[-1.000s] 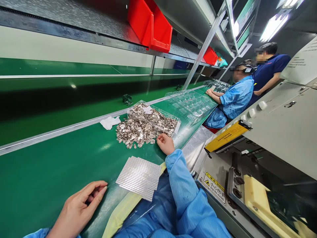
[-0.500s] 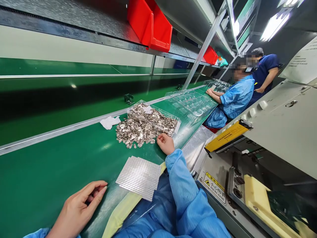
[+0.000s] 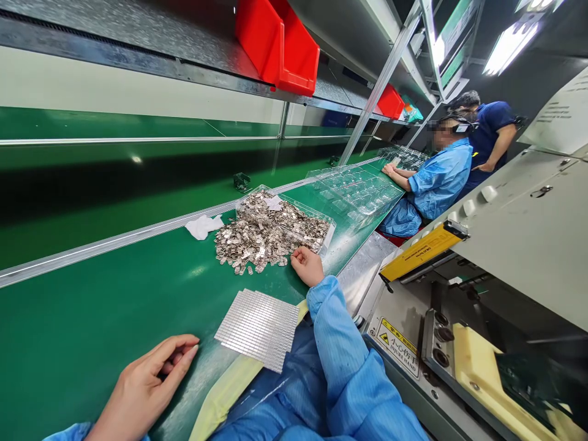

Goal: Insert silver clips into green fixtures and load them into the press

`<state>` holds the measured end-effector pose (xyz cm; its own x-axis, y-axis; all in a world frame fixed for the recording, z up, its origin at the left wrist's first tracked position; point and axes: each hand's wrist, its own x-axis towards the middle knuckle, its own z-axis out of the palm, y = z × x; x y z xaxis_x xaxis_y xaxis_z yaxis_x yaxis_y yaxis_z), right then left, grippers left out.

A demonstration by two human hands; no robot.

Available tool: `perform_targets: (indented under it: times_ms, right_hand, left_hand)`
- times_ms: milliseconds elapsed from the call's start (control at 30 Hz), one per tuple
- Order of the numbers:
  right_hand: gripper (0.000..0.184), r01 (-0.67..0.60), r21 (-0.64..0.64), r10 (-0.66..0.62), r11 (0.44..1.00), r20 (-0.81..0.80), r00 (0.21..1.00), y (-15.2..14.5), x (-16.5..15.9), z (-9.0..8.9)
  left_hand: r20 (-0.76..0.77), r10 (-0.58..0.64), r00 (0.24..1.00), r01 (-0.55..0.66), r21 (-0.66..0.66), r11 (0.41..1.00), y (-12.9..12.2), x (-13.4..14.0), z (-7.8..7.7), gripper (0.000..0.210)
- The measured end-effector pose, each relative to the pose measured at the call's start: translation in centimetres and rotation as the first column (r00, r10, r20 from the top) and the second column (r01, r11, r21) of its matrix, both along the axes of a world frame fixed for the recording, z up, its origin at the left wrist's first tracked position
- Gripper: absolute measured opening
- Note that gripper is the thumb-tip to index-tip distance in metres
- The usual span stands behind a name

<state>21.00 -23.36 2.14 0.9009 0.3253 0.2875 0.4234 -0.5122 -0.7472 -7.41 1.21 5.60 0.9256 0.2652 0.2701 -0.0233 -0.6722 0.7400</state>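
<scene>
My left hand [image 3: 149, 383] rests at the lower left over the green bench. Its fingers are curled, thumb tip close to the index fingertip, and nothing shows between them. My right hand [image 3: 307, 264] is closed at the near right edge of a heap of small metal pieces [image 3: 257, 242]; what its fingertips hold, if anything, is hidden. The heap spills out of a clear plastic tray [image 3: 328, 236]. Between my hands and nearer to me lie overlapping silvery sheets [image 3: 257, 327] with a fine grid of rows, partly overhanging the bench edge.
A crumpled white cloth [image 3: 202, 226] lies left of the heap. Clear moulded trays [image 3: 358, 187] sit farther along the bench [image 3: 92, 331]. A red bin [image 3: 280, 49] stands on the shelf above. On the right are a machine with a warning label [image 3: 397, 346] and a seated co-worker [image 3: 441, 177].
Both my hands, the sheets and the heap stay where they were. In the background, the standing person's head and arm have shifted slightly.
</scene>
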Motion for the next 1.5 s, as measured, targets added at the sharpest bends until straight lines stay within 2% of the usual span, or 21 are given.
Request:
perform_targets:
  times_ms: [300,600,867,1067,1333,1500]
  right_hand:
    - [0.013,-0.008,0.016,0.008,1.000,0.019,1.000,-0.1,0.2,-0.7]
    - [0.012,0.001,0.012,-0.001,1.000,0.012,1.000,0.0,0.2,-0.6]
    - [0.010,0.014,-0.001,-0.014,1.000,0.004,1.000,0.0,0.1,-0.4]
    - [0.011,0.010,-0.008,-0.010,1.000,0.002,1.000,0.0,0.1,-0.2]
    - [0.011,0.009,-0.013,-0.008,1.000,0.009,1.000,0.0,0.1,-0.2]
    - [0.012,0.007,-0.008,-0.007,1.000,0.006,1.000,0.0,0.1,-0.3]
  left_hand:
    - [0.000,0.003,1.000,-0.003,0.007,1.000,0.0,0.1,-0.1,0.033]
    - [-0.089,-0.028,0.996,0.030,0.019,0.999,0.8,-0.4,-1.2,0.032]
    - [-0.008,0.003,1.000,-0.003,-0.005,1.000,0.0,0.0,-0.2,0.035]
    - [-0.020,0.002,1.000,-0.002,0.002,1.000,0.3,-0.1,-0.4,0.032]
    - [0.013,0.001,1.000,-0.001,0.005,1.000,-0.1,0.1,0.3,0.035]
    - [0.004,0.004,1.000,-0.004,-0.008,1.000,0.1,0.1,-0.1,0.032]
